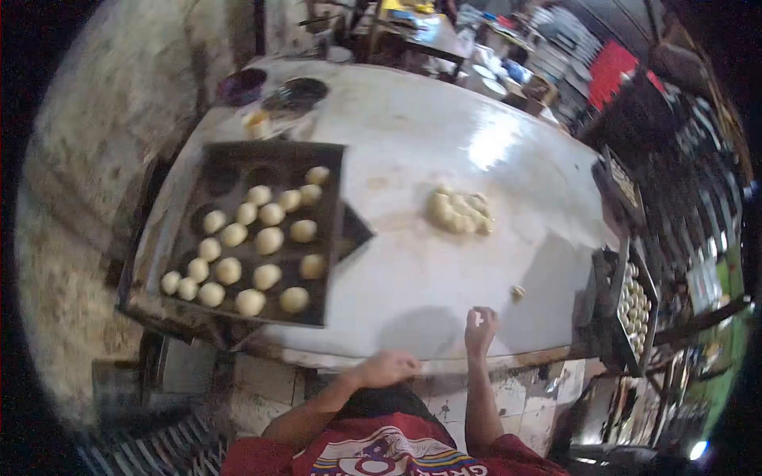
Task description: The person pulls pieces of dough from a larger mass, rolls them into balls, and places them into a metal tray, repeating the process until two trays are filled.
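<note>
My left hand (pixel 388 368) is at the table's front edge with its fingers curled; whatever it may hold is too small to make out. To its right, my right hand (pixel 482 320) is closed over the table, and its contents cannot be made out. A small dough piece (pixel 517 293) lies just beyond my right hand. Farther back, a large lump of dough (pixel 460 211) rests on the pale tabletop (pixel 397 270). On the left, a dark tray (pixel 334 198) holds several round dough balls (pixel 269 240).
A dark bowl (pixel 295 94) and a purple bowl (pixel 241 86) stand at the back left, near a small container (pixel 256 124). At the right edge, another tray (pixel 649 289) holds several dough balls. A second tray (pixel 623 181) sits behind it.
</note>
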Action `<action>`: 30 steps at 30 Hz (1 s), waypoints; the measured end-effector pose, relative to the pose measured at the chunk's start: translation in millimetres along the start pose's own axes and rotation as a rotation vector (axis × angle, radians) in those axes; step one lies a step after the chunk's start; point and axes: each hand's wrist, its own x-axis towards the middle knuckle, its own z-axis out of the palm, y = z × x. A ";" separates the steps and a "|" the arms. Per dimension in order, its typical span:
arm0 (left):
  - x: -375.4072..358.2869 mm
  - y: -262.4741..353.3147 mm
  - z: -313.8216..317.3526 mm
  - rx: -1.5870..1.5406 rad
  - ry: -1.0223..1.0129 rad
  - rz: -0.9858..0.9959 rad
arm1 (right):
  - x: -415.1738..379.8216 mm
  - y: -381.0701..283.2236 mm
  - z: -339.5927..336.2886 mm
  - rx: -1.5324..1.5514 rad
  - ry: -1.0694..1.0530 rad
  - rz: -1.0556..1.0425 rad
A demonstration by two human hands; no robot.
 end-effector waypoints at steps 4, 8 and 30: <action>150.0 -33.0 -11.8 0.304 0.406 -0.270 | -4.7 79.2 -27.3 0.138 -0.052 0.139; 304.5 -46.2 -50.1 0.668 0.695 -0.484 | -1.3 88.6 -38.3 0.397 -0.222 0.101; 55.5 -26.5 61.2 0.951 0.818 -0.675 | 268.9 69.6 122.0 -0.089 -0.195 0.070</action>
